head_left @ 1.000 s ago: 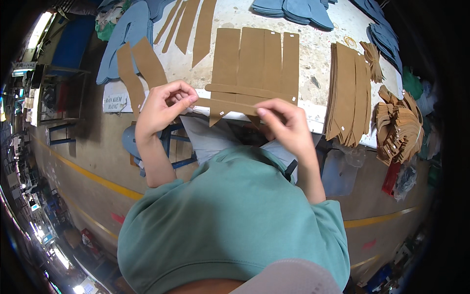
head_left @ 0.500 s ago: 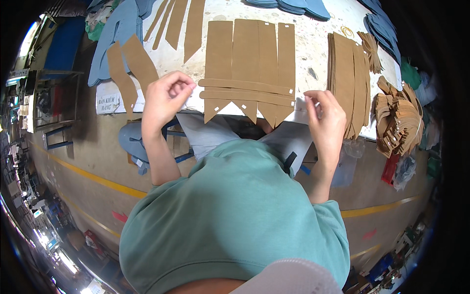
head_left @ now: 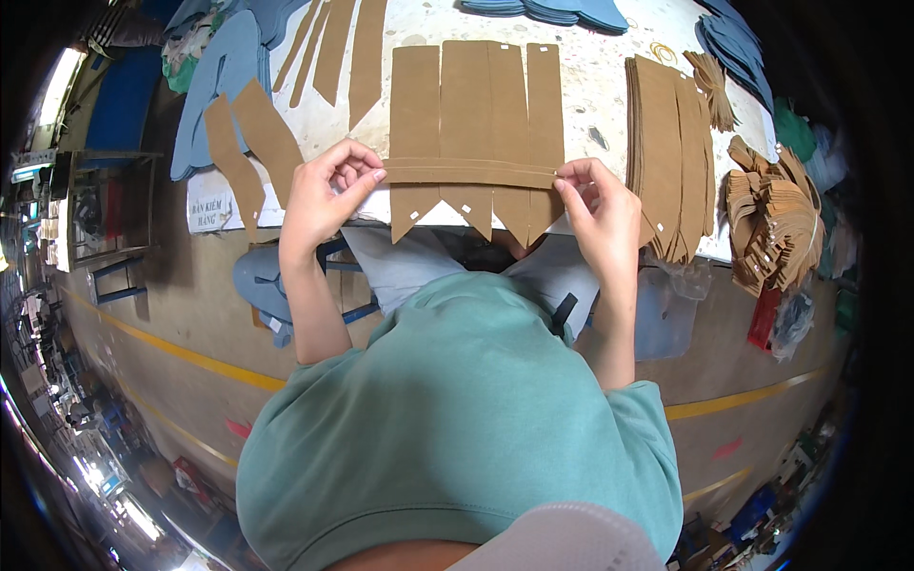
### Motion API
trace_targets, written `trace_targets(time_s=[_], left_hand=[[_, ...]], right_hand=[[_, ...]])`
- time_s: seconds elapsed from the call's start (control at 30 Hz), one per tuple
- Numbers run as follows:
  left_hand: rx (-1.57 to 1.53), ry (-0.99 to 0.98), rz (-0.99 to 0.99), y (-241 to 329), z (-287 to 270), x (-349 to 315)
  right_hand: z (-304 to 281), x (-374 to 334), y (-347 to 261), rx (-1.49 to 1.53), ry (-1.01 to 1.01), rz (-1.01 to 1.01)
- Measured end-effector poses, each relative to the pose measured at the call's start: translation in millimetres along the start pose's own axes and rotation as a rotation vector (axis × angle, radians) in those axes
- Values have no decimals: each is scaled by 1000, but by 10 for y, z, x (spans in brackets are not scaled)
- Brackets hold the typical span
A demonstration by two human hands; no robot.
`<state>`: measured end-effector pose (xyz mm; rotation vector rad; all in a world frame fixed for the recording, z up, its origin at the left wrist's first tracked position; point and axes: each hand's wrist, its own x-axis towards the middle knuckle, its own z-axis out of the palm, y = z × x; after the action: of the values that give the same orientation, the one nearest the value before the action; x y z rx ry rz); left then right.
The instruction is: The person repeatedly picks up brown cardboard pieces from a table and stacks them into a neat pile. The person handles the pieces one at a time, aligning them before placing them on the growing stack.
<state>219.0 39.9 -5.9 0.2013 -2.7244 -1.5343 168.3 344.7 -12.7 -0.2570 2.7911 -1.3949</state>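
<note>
Several long brown leather-like panels (head_left: 465, 105) lie side by side on the white table, their pointed ends toward me. Across them run narrow brown strips (head_left: 466, 175), close together. My left hand (head_left: 328, 190) pinches the strips' left end between thumb and fingers. At the other end my right hand (head_left: 605, 200) is closed in a pinch on the strips, its fingertips covering that end. Small white tags (head_left: 466, 207) show on some panels. How many strips are between my fingers cannot be told.
On the right stand a stack of brown panels (head_left: 657, 143) and bundled brown strips (head_left: 776, 214). Loose brown pieces (head_left: 233, 157) lie at left, near blue cut pieces (head_left: 214, 105). More blue stacks (head_left: 552, 9) sit along the far side. A blue stool (head_left: 262, 281) is below the table edge.
My right hand has moved left and taken the strips' right end. My left hand has come onto the left end. The strips, spaced apart before, now lie close together.
</note>
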Motion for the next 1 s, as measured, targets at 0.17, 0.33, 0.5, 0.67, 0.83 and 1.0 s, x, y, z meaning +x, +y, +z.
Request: trace_targets(time_s=[0.17,0.33,0.5,0.67,0.83,1.0], left_hand=[[71,38,-12,-55,54,122],[231,59,65,-18,60,181],[290,110,184,286,34,333],[211,-235,501,744,282,700],[297,-597,627,1194,718,913],[129,-651,676,1691,853,980]], right_hand=[[87,69,-6,-123,29,-34],[109,54,-5,-191,42,-68],[127,18,30,-315,110,-161],[65,57,-3,-150,10,-121],[-142,49,-176,123,134,-265],[-381,158,-243,507,433,-327]])
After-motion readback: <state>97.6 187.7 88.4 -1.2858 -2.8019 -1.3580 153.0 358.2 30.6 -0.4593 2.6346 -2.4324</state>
